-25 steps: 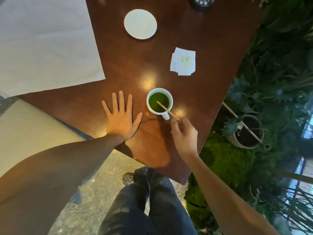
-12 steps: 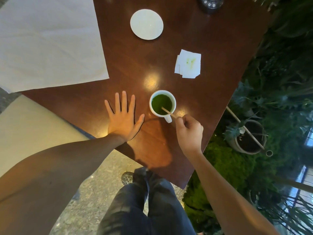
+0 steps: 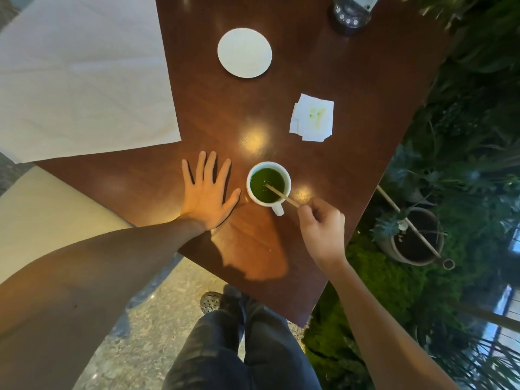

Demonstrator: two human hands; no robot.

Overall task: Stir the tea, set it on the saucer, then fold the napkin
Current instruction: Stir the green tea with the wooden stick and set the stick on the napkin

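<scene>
A white mug of green tea sits near the front-right edge of a dark wood worktop, handle toward the person. A thin wooden stirrer slants over the rim into the tea, its outer end pinched by the fingers of the right hand. The left hand lies flat just beside the mug on its left, fingers spread, thumb tip close to the mug wall but apart from it. Bare wood runs from mug to the round white saucer farther back, w/ nothing between. A small folded napkin, green-stained, lies to the right of that lane, near the right edge. A large white paper sheet overhangs the back-left corner. A dark round object, poss. a metal holder, stands at the far edge. Below: speckled stone floor, the person's dark trousers, a potted plant and foliage to the right.
</scene>
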